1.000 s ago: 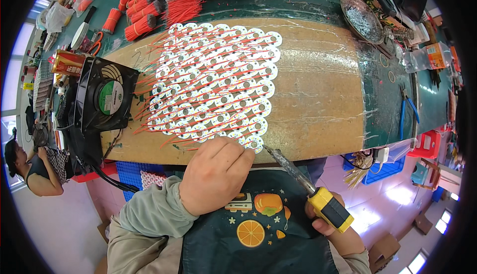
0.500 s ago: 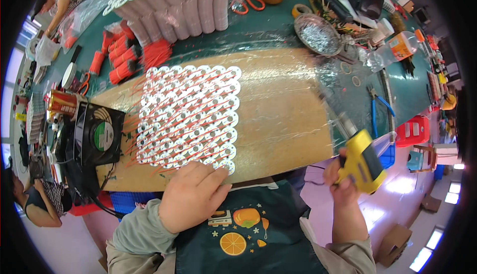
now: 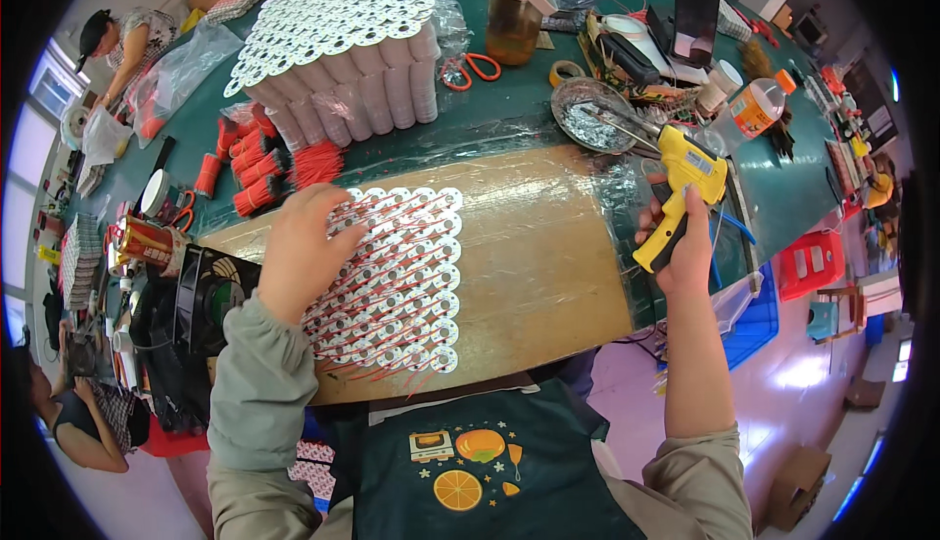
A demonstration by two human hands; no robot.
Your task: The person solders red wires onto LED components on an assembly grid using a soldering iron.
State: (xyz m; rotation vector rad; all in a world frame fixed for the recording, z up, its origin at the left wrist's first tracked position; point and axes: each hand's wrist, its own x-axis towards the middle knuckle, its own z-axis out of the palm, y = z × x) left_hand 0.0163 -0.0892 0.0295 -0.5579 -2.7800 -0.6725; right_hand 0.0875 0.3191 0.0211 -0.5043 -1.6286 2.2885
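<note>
Both hands are over the surface: the left hand lies flat and open, fingers spread, on the upper left corner of a white panel of round discs threaded with thin red wires. The right hand is closed around the grip of a yellow soldering gun, held upright off the right end of the wooden board, its tip pointing up and left toward a metal dish.

The panel lies on the left half of the wooden board, which is wrapped in clear film and set on the green surface. Behind the board stands a tall stack of the same white discs, with bundles of red wire just to its left. A black fan sits beside the board's left end. Orange-handled scissors and a jar with a white lid lie farther back. Another person bends over the far left corner.
</note>
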